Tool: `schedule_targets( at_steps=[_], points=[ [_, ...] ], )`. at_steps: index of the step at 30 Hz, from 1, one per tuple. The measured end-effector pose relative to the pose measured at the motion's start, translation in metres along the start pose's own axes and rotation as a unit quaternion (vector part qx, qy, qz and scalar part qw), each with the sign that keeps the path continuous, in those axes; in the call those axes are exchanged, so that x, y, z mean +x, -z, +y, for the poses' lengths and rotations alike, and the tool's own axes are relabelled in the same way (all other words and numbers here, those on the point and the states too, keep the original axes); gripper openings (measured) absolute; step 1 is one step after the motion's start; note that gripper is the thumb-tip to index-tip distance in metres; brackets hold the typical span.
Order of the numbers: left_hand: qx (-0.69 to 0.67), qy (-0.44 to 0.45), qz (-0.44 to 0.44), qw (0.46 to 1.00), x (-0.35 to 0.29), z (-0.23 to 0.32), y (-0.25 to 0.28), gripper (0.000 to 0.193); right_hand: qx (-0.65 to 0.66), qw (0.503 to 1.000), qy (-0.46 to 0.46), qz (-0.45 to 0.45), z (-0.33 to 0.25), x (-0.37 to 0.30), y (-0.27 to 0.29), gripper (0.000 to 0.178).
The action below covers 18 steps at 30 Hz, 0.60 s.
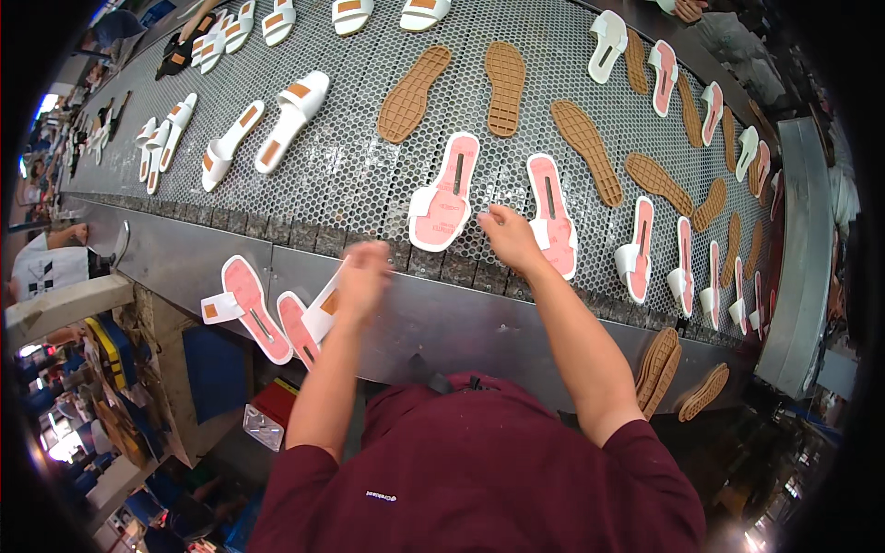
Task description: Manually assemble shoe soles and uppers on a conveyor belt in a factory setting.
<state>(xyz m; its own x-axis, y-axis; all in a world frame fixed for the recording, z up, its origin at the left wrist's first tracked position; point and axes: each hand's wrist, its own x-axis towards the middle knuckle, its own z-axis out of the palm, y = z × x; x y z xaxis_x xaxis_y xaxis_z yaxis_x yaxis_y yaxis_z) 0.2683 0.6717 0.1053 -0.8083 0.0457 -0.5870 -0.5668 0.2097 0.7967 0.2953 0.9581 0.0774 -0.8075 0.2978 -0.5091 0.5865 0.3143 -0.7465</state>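
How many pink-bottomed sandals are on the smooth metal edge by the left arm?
2: one sandal lies at the left; the other sandal is right of it, partly hidden by the left forearm, which may hide more.

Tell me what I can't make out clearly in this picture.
In the head view:
Left hand: motion blur obscures its fingers.
White flat slipper with pink insole, just below that hand: partly hidden by the left forearm.
White slide sandal with tan patch, top centre: cut off by the upper edge.
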Motion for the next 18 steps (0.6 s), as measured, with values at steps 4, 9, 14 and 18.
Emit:
schedule_targets(
  at_steps=[4, 9, 14, 18],
  points=[
    [-0.048, 0.075, -0.067, 0.994, 0.0, -0.002, -0.08, 0.042, 0.178, 0.982, -0.034, -0.048, -0.006, 0.013, -0.031, 0.046],
    [-0.209, 0.041, -0.104, 0.972, 0.004, 0.01, -0.077, 0.025, 0.333, 0.931, -0.026, -0.145, -0.023, 0.0, -0.017, 0.04],
    [-0.272, 0.072, -0.167, 0.945, -0.03, 0.034, -0.06, 0.024, 0.406, 0.886, 0.027, -0.223, -0.038, -0.019, 0.005, 0.038],
    [-0.237, 0.019, -0.171, 0.956, -0.053, 0.039, -0.063, 0.027, 0.391, 0.908, 0.037, -0.147, -0.054, -0.033, 0.0, 0.029]
  ],
)
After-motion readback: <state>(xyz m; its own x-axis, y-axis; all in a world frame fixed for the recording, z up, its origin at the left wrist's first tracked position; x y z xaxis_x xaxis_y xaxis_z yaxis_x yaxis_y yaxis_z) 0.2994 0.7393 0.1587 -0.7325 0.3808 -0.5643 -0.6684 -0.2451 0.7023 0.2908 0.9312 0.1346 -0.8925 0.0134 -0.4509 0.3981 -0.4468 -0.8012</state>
